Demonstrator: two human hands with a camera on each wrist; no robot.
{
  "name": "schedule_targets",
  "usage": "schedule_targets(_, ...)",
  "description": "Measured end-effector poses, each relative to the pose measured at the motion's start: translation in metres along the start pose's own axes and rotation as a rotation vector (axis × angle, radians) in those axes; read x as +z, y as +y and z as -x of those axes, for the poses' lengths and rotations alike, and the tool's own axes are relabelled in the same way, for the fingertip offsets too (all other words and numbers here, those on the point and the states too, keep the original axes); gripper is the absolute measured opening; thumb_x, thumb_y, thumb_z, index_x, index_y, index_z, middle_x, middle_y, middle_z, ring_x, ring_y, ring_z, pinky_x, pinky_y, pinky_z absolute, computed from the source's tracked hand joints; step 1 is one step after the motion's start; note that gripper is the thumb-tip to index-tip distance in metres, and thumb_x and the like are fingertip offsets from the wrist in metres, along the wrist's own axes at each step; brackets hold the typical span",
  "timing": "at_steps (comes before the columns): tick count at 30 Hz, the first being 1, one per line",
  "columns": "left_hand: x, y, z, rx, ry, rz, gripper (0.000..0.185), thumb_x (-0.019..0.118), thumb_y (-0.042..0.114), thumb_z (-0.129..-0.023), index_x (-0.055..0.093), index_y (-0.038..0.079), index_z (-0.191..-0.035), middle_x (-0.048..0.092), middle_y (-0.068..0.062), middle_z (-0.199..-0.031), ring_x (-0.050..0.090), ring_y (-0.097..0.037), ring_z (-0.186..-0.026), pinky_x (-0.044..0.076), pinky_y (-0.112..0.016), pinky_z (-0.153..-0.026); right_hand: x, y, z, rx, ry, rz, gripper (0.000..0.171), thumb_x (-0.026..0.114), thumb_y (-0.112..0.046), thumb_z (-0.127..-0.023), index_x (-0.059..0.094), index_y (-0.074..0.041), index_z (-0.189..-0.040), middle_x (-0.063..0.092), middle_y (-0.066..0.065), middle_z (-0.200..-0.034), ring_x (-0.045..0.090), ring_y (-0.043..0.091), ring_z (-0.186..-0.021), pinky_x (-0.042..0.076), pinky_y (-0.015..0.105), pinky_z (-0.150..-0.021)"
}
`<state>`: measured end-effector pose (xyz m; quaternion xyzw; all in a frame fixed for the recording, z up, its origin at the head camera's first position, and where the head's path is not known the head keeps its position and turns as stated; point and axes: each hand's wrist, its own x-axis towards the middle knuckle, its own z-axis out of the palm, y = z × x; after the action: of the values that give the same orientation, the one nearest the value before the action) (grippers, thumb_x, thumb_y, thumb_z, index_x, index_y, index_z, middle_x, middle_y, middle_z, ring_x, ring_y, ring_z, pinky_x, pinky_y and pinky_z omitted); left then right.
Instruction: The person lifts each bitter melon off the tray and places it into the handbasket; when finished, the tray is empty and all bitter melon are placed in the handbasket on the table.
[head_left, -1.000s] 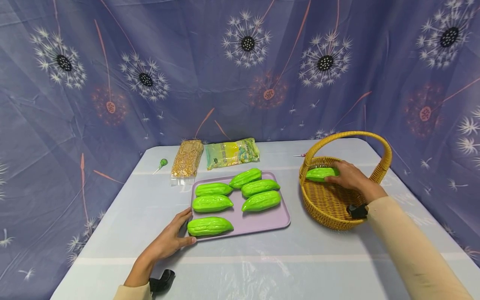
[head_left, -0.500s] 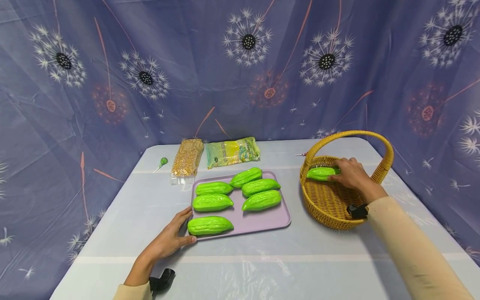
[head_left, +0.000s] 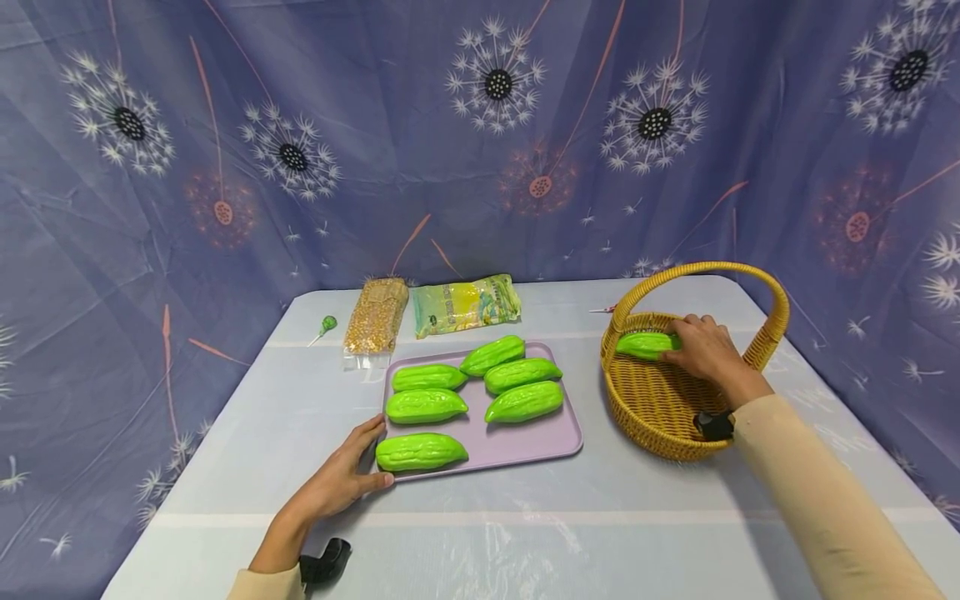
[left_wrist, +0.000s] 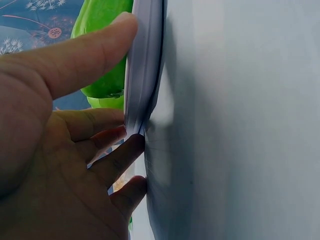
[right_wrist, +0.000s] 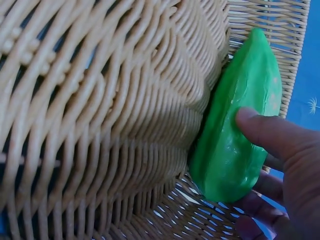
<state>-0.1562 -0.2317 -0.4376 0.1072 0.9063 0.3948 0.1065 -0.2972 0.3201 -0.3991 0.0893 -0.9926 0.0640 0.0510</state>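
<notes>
In the wicker basket (head_left: 648, 408) on the right, my right hand (head_left: 703, 350) holds a green bitter melon (head_left: 643, 345) by one end. The right wrist view shows the thumb on top of this bitter melon (right_wrist: 235, 130) and fingers beneath, while it lies along the basket's inner wall. My left hand (head_left: 341, 475) touches the left edge of a lilac tray (head_left: 487, 450). Its thumb and fingers are spread and fairly straight against the rim, seen close in the left wrist view. Several more bitter melons (head_left: 420, 451) lie on the tray in two loose columns.
Behind the tray lie a clear bag of yellow kernels (head_left: 377, 317) and a green-yellow packet (head_left: 467, 306). A green lollipop (head_left: 327, 325) is at the far left. A thin red-and-white item (head_left: 603, 310) lies behind the basket, whose tall handle (head_left: 705, 267) arches overhead.
Both hands stay almost still. The right hand remains on the bitter melon inside the basket, and the left hand stays at the tray's edge; the view shifts very slightly.
</notes>
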Motion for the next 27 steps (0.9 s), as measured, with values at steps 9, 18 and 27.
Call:
schedule_targets(9,0.000,0.001,0.000,-0.001,0.002,-0.004,0.086,0.074,0.026,-0.079,0.028,-0.002,-0.146,0.018,-0.015,-0.157,0.011,-0.041,-0.145,0.013,-0.061,-0.114,0.000,-0.001,0.000,0.019,0.013,0.038,0.053,0.073,-0.031,-0.081,0.055,0.002,-0.118,0.053,0.027,-0.113,0.044,0.046,-0.102,0.038,0.055,-0.077)
schedule_targets(18,0.000,0.001,0.000,-0.001,0.004,-0.009,0.086,0.075,0.026,-0.079,0.028,-0.002,-0.146,0.018,-0.016,-0.157,0.012,-0.041,-0.145,0.013,-0.060,-0.114,-0.002,-0.002,0.001,0.015,-0.008,0.014,0.054,0.073,-0.034,-0.080,0.057,0.001,-0.118,0.053,0.028,-0.115,0.043,0.048,-0.104,0.038,0.056,-0.076)
schedule_targets(27,0.000,0.000,0.000,0.008,0.003,-0.006,0.086,0.074,0.026,-0.079,0.028,-0.003,-0.146,0.018,-0.016,-0.157,0.012,-0.041,-0.145,0.013,-0.060,-0.115,-0.010,-0.002,0.001,0.009,-0.026,-0.043,0.060,0.071,-0.036,-0.081,0.053,0.001,-0.125,0.051,0.028,-0.119,0.042,0.048,-0.106,0.036,0.060,-0.081)
